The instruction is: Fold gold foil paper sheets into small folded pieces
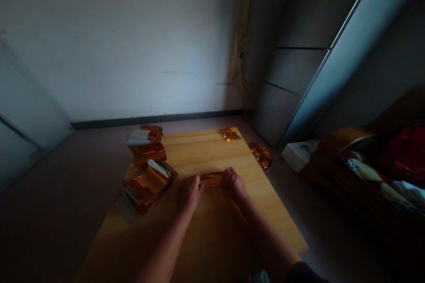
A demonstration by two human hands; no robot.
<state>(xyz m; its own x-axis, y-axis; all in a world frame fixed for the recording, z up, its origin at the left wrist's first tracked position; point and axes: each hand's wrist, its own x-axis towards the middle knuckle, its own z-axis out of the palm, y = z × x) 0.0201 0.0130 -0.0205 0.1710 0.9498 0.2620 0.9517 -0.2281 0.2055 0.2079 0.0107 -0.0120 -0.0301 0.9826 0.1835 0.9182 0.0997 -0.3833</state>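
Between my hands, low over the middle of the wooden table [265, 212], a narrow strip of shiny copper-coloured foil [213, 180] is stretched level. My left hand [190, 191] grips its left end with curled fingers. At the other end my right hand [234, 182] is closed around the foil. Left of my left hand lies a stack of copper-coloured foil sheets [149, 185] with white paper among them. Behind that stack, more foil and paper [148, 152] sit near the table's far left corner.
A small crumpled foil piece [229, 134] rests at the table's far right corner. On the floor beyond the right edge is a heap of foil scraps [260, 155]. A white box [299, 154], a wooden-armed seat [357, 137] and a tall fridge-like cabinet [299, 70] stand to the right.
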